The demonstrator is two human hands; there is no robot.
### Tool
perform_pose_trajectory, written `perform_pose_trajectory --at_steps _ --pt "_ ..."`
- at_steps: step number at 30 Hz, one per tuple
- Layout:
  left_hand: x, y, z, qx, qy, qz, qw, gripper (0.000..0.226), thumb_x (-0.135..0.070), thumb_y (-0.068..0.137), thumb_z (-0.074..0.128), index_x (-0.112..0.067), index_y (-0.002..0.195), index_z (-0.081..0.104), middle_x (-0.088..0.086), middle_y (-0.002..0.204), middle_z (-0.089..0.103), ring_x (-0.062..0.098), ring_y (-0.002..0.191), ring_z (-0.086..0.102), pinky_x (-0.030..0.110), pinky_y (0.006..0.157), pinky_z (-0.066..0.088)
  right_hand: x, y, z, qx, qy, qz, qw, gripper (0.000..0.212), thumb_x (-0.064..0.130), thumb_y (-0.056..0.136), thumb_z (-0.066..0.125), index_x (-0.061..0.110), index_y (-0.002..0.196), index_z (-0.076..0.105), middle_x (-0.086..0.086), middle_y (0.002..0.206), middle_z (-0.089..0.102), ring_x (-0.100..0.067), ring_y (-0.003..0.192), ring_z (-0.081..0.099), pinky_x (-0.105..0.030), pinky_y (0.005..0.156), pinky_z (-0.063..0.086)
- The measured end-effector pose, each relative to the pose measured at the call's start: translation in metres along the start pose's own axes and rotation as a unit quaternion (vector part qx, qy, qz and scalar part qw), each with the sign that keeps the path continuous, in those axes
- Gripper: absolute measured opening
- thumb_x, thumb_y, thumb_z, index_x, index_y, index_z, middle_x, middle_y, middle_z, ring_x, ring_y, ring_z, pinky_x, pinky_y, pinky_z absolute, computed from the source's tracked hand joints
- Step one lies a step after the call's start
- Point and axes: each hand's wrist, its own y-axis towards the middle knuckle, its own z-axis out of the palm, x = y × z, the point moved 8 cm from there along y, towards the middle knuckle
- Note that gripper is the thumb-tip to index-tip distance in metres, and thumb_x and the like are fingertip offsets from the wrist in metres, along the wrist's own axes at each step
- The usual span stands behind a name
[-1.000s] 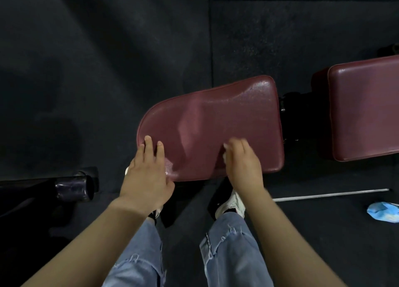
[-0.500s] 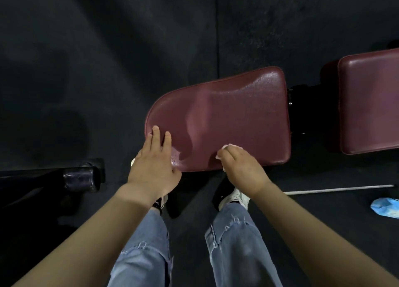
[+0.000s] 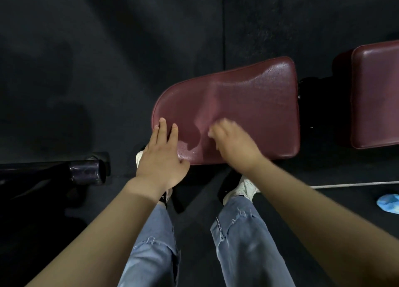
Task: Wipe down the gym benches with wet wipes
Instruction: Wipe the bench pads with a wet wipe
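Both hands are on the maroon seat pad (image 3: 248, 105) at frame centre: the left hand (image 3: 160, 159) lies flat with fingers straight on its lower-left rim, while the right hand (image 3: 234, 145) is motion-blurred just right of it, so I cannot tell whether its fingers pinch a wipe or press flat, and no wipe shows clearly. A second pad (image 3: 375, 94) waits at the right edge. Judging by the patchy wet sheen, quick strokes could skip the pad's upper right, and the bracing hand covers rim that may stay unwiped.

Maroon bench seat pad (image 3: 248, 105), wet sheen on top, 2nd maroon pad (image 3: 376, 94) apart at right.
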Motion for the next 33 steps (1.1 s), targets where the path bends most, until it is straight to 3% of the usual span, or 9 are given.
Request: perform_pose_trajectory --at_steps 3,7,13,17,21,24,28,31,33 --pt "0.001 -0.001 0.001 -0.003 -0.005 0.001 1.000 0.089 -0.034 0.090 0.054 -0.019 0.157 -0.003 0.007 0.162 -0.020 0.023 0.151 -0.009 0.040 0.121 0.015 0.013 -0.052 0.016 0.051 0.020 -0.070 0.996 0.028 0.006 0.082 0.041 0.006 0.096 0.065 -0.009 0.090 0.061 -0.028 0.078 0.059 -0.037 0.076 0.047" --pt "0.005 -0.001 0.000 -0.011 -0.012 0.009 1.000 0.087 -0.034 0.091 0.053 -0.022 0.157 -0.002 0.004 0.163 -0.019 0.021 0.151 -0.008 0.037 0.120 0.013 0.017 -0.001 0.000 0.030 -0.006 -0.134 0.990 0.015 0.012 0.089 0.050 0.005 0.091 0.063 -0.012 0.082 0.057 -0.032 0.071 0.056 -0.036 0.070 0.039" --pt "0.016 -0.007 -0.002 -0.068 -0.055 0.029 0.996 0.077 -0.026 0.094 0.051 -0.023 0.157 0.007 -0.004 0.164 -0.009 0.013 0.151 -0.001 0.031 0.119 0.010 -0.012 0.137 -0.053 -0.098 0.003 0.111 0.989 0.019 0.014 0.099 0.044 0.002 0.102 0.058 -0.018 0.103 0.057 -0.037 0.088 0.056 -0.043 0.074 0.041" --pt "0.031 -0.012 -0.004 -0.092 -0.099 0.001 0.991 0.078 -0.023 0.094 0.053 -0.022 0.157 0.007 -0.007 0.164 -0.007 0.013 0.150 0.000 0.031 0.117 0.009 0.028 0.066 -0.012 -0.054 0.015 -0.004 0.998 0.020 0.010 0.093 0.044 0.003 0.094 0.062 -0.018 0.088 0.058 -0.038 0.076 0.057 -0.045 0.069 0.051" --pt "0.038 -0.012 0.002 -0.092 -0.120 0.000 0.989 0.081 -0.020 0.093 0.055 -0.023 0.157 0.005 -0.009 0.164 -0.008 0.014 0.150 0.006 0.029 0.116 0.009 0.053 -0.031 0.033 0.086 0.010 -0.097 0.992 0.021 0.004 0.084 0.046 0.006 0.095 0.064 -0.012 0.084 0.058 -0.032 0.071 0.058 -0.044 0.066 0.054" --pt "0.038 -0.013 0.005 -0.106 -0.134 0.002 0.985 0.081 -0.018 0.092 0.055 -0.025 0.157 0.007 -0.009 0.164 -0.005 0.016 0.149 0.009 0.030 0.116 0.010 0.057 -0.007 0.027 0.119 0.018 -0.174 0.977 0.020 0.009 0.087 0.045 0.005 0.095 0.064 -0.012 0.084 0.058 -0.032 0.072 0.059 -0.044 0.067 0.054" --pt "0.045 -0.015 0.013 -0.124 -0.171 -0.024 0.977 0.081 -0.017 0.091 0.055 -0.023 0.157 0.009 -0.007 0.164 0.001 0.014 0.149 0.011 0.024 0.114 0.007 0.030 0.108 -0.011 -0.008 -0.022 -0.080 0.996 0.030 0.030 0.096 0.028 0.021 0.082 0.053 -0.005 0.083 0.052 -0.029 0.075 0.054 -0.044 0.070 0.046" --pt "0.051 -0.016 0.020 -0.120 -0.222 -0.045 0.967 0.080 -0.013 0.090 0.054 -0.022 0.157 0.010 -0.005 0.164 0.009 0.012 0.149 0.013 0.018 0.113 0.006 0.010 0.138 -0.030 -0.076 -0.020 0.067 0.995 0.014 0.011 0.094 0.046 0.010 0.090 0.059 -0.012 0.092 0.057 -0.032 0.080 0.057 -0.039 0.071 0.045" --pt "0.055 -0.018 0.022 -0.116 -0.257 -0.056 0.958 0.080 -0.010 0.089 0.054 -0.023 0.157 0.012 -0.004 0.162 0.018 0.011 0.147 0.017 0.017 0.112 0.008 0.030 0.118 -0.022 -0.053 0.002 0.057 0.997 0.014 0.003 0.091 0.051 0.006 0.094 0.063 -0.014 0.094 0.060 -0.032 0.083 0.059 -0.038 0.072 0.045"
